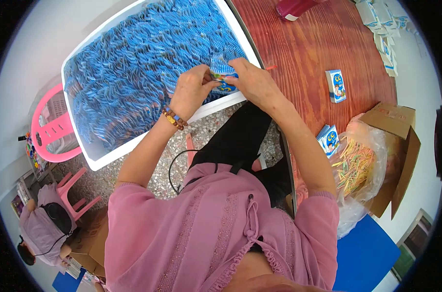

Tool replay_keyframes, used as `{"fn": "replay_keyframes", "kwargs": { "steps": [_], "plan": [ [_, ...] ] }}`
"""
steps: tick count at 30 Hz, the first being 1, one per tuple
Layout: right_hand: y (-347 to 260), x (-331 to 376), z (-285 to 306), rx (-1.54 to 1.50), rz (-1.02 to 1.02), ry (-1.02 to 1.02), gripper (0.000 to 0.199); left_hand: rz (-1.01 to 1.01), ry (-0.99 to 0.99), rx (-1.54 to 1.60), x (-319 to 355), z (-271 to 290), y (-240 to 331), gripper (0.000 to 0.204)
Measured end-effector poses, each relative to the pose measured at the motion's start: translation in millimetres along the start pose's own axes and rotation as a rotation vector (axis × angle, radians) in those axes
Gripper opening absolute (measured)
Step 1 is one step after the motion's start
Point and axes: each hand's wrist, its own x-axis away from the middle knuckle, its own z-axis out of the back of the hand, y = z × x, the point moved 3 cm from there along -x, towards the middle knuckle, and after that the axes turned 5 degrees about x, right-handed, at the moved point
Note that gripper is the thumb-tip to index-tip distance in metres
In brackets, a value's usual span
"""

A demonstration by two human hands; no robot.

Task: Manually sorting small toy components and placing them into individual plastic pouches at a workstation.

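A small blue packet with a colourful printed front (225,86) is pinched between my two hands, over the near right corner of a big white tub (221,104). My left hand (192,90), below a beaded bracelet, grips its left side with thumb and fingers. On the packet's right side my right hand (255,82) has its fingers closed. Fingers cover part of the packet. Rows of blue striped packets (143,68) fill the tub, packed on edge under and beside my hands.
Right of the tub stands a reddish wooden table (299,53) with a blue-white pack (336,86), a small stack of packs (328,140) and a dark pink bottle (294,8). Coloured sticks (355,163) lie in a clear bag by a cardboard box (405,165). Another person (43,219) sits lower left.
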Motion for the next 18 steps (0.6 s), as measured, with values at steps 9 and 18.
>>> {"fn": "replay_keyframes", "kwargs": {
  "steps": [9,18],
  "plan": [
    [-8,9,14,0.284,0.172,0.073,0.026,0.000,0.076,0.116,4,9,20,0.049],
    [-5,7,19,0.336,0.075,-0.103,0.017,-0.299,-0.189,-0.090,10,1,19,0.040]
  ]
}}
